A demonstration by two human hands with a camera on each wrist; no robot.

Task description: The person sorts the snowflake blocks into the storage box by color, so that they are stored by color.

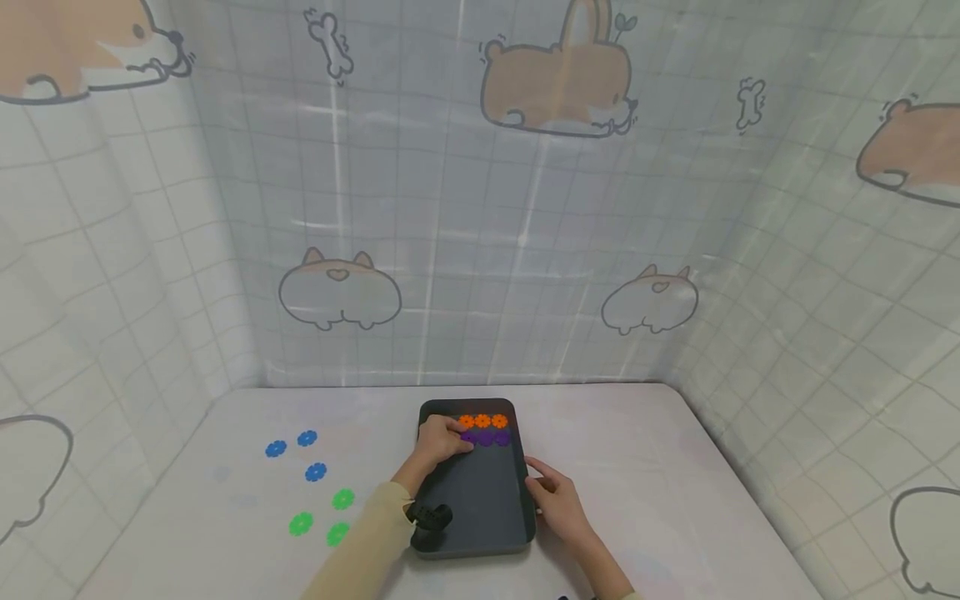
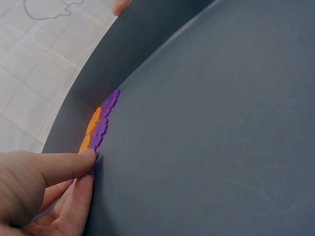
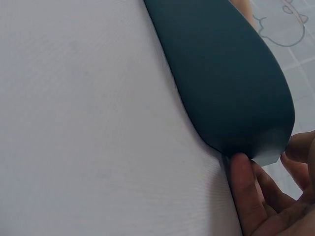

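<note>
A dark grey tray [image 1: 480, 504] lies lengthwise on the table. At its far end are a row of orange flower-shaped pieces [image 1: 482, 422] and, just nearer, purple flower-shaped pieces [image 1: 502, 438]. My left hand [image 1: 441, 440] reaches inside the tray and pinches the leftmost purple piece between thumb and fingers, which partly cover it. In the left wrist view the other purple pieces [image 2: 104, 125] stretch beyond my thumb beside the orange ones [image 2: 92, 123]. My right hand [image 1: 561, 502] grips the tray's right side; in the right wrist view its fingers [image 3: 242, 179] touch the outer wall.
Left of the tray lie blue flower-shaped pieces [image 1: 316, 472] and, closer to me, green ones [image 1: 301, 523]. The white table [image 1: 652, 475] is enclosed by a curtain [image 1: 480, 208] with dog drawings at the back and sides. A dark strap circles my left wrist.
</note>
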